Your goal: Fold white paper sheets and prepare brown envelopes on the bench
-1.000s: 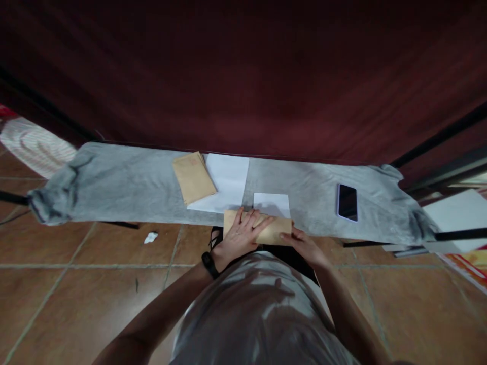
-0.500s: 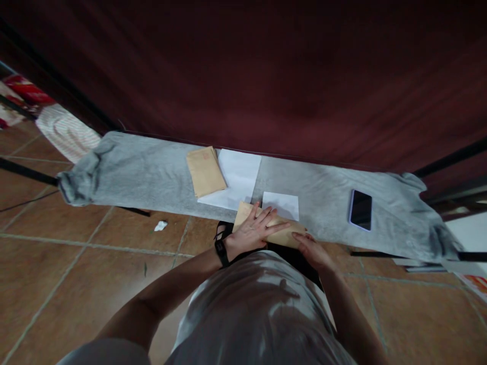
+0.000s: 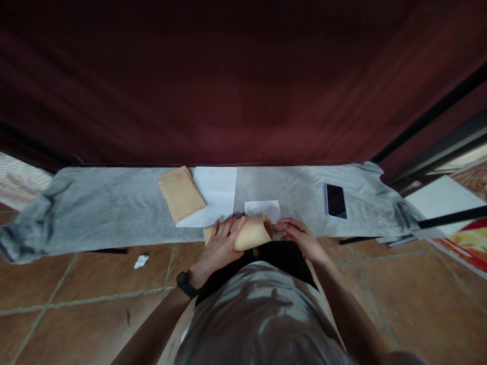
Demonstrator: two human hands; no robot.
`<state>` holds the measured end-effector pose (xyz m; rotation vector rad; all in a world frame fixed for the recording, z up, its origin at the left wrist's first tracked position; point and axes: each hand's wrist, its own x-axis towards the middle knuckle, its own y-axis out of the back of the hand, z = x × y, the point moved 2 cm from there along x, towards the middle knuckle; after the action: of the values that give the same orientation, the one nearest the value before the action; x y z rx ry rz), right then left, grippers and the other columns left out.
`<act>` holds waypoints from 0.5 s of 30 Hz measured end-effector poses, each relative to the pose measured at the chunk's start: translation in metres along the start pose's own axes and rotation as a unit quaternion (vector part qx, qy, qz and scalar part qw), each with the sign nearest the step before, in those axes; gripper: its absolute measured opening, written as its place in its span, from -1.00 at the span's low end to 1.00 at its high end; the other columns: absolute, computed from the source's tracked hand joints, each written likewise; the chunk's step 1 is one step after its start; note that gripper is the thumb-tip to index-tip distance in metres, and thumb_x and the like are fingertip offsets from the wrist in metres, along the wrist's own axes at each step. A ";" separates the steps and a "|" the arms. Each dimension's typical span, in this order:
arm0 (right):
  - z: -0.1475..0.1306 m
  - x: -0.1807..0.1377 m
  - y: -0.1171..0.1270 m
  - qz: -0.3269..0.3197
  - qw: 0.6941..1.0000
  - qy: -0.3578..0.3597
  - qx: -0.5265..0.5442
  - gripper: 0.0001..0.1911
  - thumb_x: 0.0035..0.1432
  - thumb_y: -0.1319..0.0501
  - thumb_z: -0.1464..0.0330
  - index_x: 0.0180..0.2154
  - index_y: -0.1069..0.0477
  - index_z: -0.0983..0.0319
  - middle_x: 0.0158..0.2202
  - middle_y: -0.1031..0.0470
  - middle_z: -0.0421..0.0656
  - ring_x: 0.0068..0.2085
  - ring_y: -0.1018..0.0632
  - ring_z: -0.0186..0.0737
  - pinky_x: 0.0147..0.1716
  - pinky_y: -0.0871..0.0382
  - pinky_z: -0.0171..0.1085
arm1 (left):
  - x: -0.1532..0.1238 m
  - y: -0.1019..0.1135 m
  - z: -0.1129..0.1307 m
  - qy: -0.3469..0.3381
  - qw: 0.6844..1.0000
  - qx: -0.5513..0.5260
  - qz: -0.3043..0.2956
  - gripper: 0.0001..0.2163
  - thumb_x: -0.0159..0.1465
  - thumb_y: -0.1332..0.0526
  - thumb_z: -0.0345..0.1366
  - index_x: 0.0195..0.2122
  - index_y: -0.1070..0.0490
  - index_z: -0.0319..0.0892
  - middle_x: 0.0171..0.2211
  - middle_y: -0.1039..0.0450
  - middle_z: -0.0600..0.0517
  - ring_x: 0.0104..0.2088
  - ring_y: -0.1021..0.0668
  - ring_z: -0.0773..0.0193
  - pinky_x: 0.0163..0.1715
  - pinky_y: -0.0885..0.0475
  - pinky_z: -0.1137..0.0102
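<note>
— Envelope (image 3: 253,232) at the near edge of the grey-draped counter (image 3: 114,213): what has changed?
— A second ago it lay flat under the left hand (image 3: 220,244). Now its right end curls up off the counter, and the right hand (image 3: 300,238) has come in to that raised end.
— How do the hands sit?
— The left is spread flat and presses the envelope's left part down. The right has bent fingertips at the lifted end. Pinching or only touching, I cannot tell.
— Anything inside it?
— Its mouth is turned from view, so I cannot say. The folded white paper (image 3: 262,208) lies outside it, just behind, on the counter.
— And farther back?
— A stack of brown envelopes (image 3: 180,193) lies against a white sheet (image 3: 216,192), its contents hidden. A phone (image 3: 336,201) lies well to the right, and a dark red curtain (image 3: 243,91) hangs behind it all.
</note>
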<state>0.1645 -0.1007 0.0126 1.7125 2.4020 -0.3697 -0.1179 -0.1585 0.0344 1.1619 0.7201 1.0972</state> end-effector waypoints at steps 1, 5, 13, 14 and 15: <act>0.000 0.007 0.005 0.051 0.997 0.018 -0.047 -0.54 0.13 -0.27 0.01 -0.06 -0.52 0.18 -0.17 -0.59 -0.10 -0.25 -0.57 -0.16 -0.22 -0.48 -0.19 | -0.002 0.003 -0.007 0.021 1.000 -0.003 0.005 0.02 0.10 -0.37 -0.23 0.48 0.26 -0.06 0.33 -0.17 -0.21 0.34 -0.24 -0.14 0.36 0.02 -0.11; 0.008 0.035 0.010 0.195 0.932 0.062 -0.300 -0.61 0.20 -0.22 0.16 -0.01 -0.46 0.22 -0.15 -0.53 -0.05 -0.25 -0.54 -0.14 -0.14 -0.43 -0.15 | -0.008 0.009 -0.030 0.076 0.997 0.026 0.015 0.04 0.09 -0.38 -0.22 0.47 0.28 -0.05 0.31 -0.19 -0.21 0.32 -0.27 -0.17 0.33 -0.03 -0.16; 0.014 0.059 -0.019 0.213 0.820 0.003 -0.531 -0.57 0.25 -0.28 0.24 0.08 -0.37 0.31 0.00 -0.45 0.17 0.05 -0.49 0.11 -0.01 -0.33 -0.11 | -0.013 0.005 -0.038 0.103 0.990 0.093 0.022 0.02 0.08 -0.40 -0.28 0.46 0.22 -0.07 0.32 -0.19 -0.27 0.31 -0.29 -0.21 0.31 -0.07 -0.17; 0.014 0.060 -0.020 0.213 0.816 0.002 -0.537 -0.58 0.24 -0.29 0.24 0.06 -0.37 0.31 -0.01 -0.47 0.16 0.05 -0.49 0.11 0.00 -0.32 -0.12 | -0.013 0.005 -0.038 0.106 0.990 0.094 0.022 0.02 0.08 -0.40 -0.29 0.46 0.23 -0.08 0.32 -0.19 -0.27 0.31 -0.29 -0.20 0.30 -0.07 -0.17; 0.014 0.062 -0.020 0.212 0.814 0.001 -0.541 -0.59 0.24 -0.30 0.24 0.04 -0.37 0.31 -0.02 -0.48 0.16 0.05 -0.49 0.10 0.01 -0.32 -0.12 | -0.012 0.005 -0.039 0.107 0.990 0.094 0.021 0.02 0.08 -0.40 -0.29 0.46 0.23 -0.08 0.32 -0.19 -0.27 0.31 -0.29 -0.20 0.30 -0.08 -0.17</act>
<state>0.1256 -0.0548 -0.0156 1.4956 1.5158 0.8920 -0.1582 -0.1563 0.0273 1.2339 0.9865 1.2215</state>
